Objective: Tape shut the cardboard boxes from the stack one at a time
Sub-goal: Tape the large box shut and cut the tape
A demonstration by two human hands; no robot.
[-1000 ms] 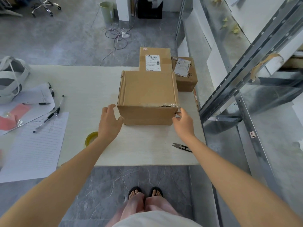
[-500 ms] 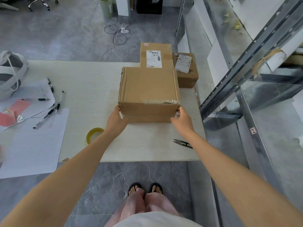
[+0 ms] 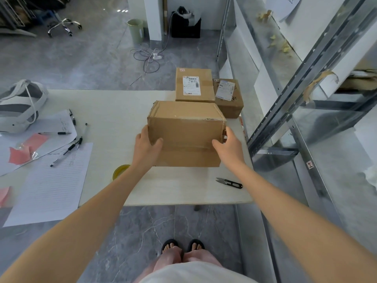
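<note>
A plain brown cardboard box is tilted up toward me on the white table, its near face showing old tape marks. My left hand grips its lower left corner and my right hand grips its right side. Behind it stand two more boxes with shipping labels: a taller labelled box and a smaller box to its right. A yellow tape roll lies on the table, partly hidden by my left forearm. Small black snips lie near the table's front right edge.
Lined papers, pens and pink scraps cover the table's left part, with a white headset at far left. A metal shelving rack stands close on the right. Cables and a bin sit on the floor beyond.
Both hands closed onto the box's sides, and the box tipped up toward me so its near face now shows larger.
</note>
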